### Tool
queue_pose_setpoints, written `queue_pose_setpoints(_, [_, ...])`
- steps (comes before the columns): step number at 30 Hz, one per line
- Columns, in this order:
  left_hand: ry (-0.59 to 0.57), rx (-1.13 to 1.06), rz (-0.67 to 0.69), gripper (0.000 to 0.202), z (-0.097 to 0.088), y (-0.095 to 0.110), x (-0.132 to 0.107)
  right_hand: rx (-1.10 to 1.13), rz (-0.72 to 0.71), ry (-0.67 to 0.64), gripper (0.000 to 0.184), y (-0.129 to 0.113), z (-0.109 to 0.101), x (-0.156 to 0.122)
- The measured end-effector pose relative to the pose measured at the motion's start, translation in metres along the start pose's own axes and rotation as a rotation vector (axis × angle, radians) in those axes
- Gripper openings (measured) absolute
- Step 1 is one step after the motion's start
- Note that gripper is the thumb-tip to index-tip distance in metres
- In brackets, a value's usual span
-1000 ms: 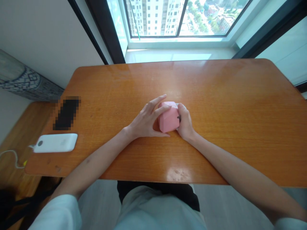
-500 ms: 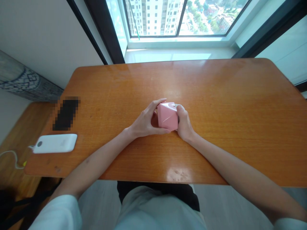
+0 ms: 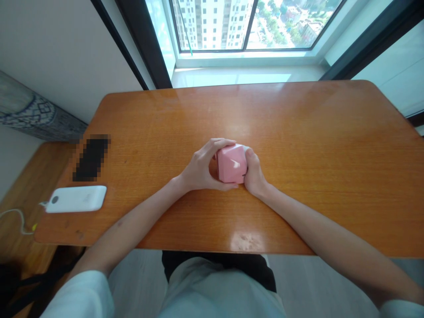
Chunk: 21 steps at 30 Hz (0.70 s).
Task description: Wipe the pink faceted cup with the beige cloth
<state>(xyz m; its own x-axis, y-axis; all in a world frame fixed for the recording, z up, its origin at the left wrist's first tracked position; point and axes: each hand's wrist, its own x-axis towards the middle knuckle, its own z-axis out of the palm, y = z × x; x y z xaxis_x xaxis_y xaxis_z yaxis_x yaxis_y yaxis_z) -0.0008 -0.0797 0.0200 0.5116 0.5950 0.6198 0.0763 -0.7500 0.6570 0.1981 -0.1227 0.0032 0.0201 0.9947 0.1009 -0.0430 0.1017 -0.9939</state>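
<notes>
A small pink box-shaped object (image 3: pixel 232 164) with flat faces sits near the middle of the orange wooden table (image 3: pixel 298 132). My left hand (image 3: pixel 202 170) curls around its left side, fingers over the top edge and thumb under the near edge. My right hand (image 3: pixel 254 173) grips its right side, thumb up against the right face. Both hands hold it just above or on the tabletop; I cannot tell which. The far side of the object is hidden.
A white flat device (image 3: pixel 77 198) with a cable lies at the table's left front corner. Behind it is a dark, blurred-out rectangle (image 3: pixel 91 157). A window (image 3: pixel 245 24) lies beyond the far edge. A lower wooden surface (image 3: pixel 20 190) stands to the left.
The pink object has been turned between my hands, showing a different face. My left fingers have curled from stretched over it to wrapped round its top edge.
</notes>
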Motion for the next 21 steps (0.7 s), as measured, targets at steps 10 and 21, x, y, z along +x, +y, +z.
queue_pose_setpoints(10, [-0.042,0.069,-0.042,0.127,0.002,-0.014,-0.009,-0.001,0.102,0.013,0.075,-0.014,0.002,0.003])
queue_pose_setpoints(21, [0.011,0.140,0.141,0.098,0.001,-0.002,-0.001,0.074,0.037,-0.068,0.078,-0.009,0.004,0.002])
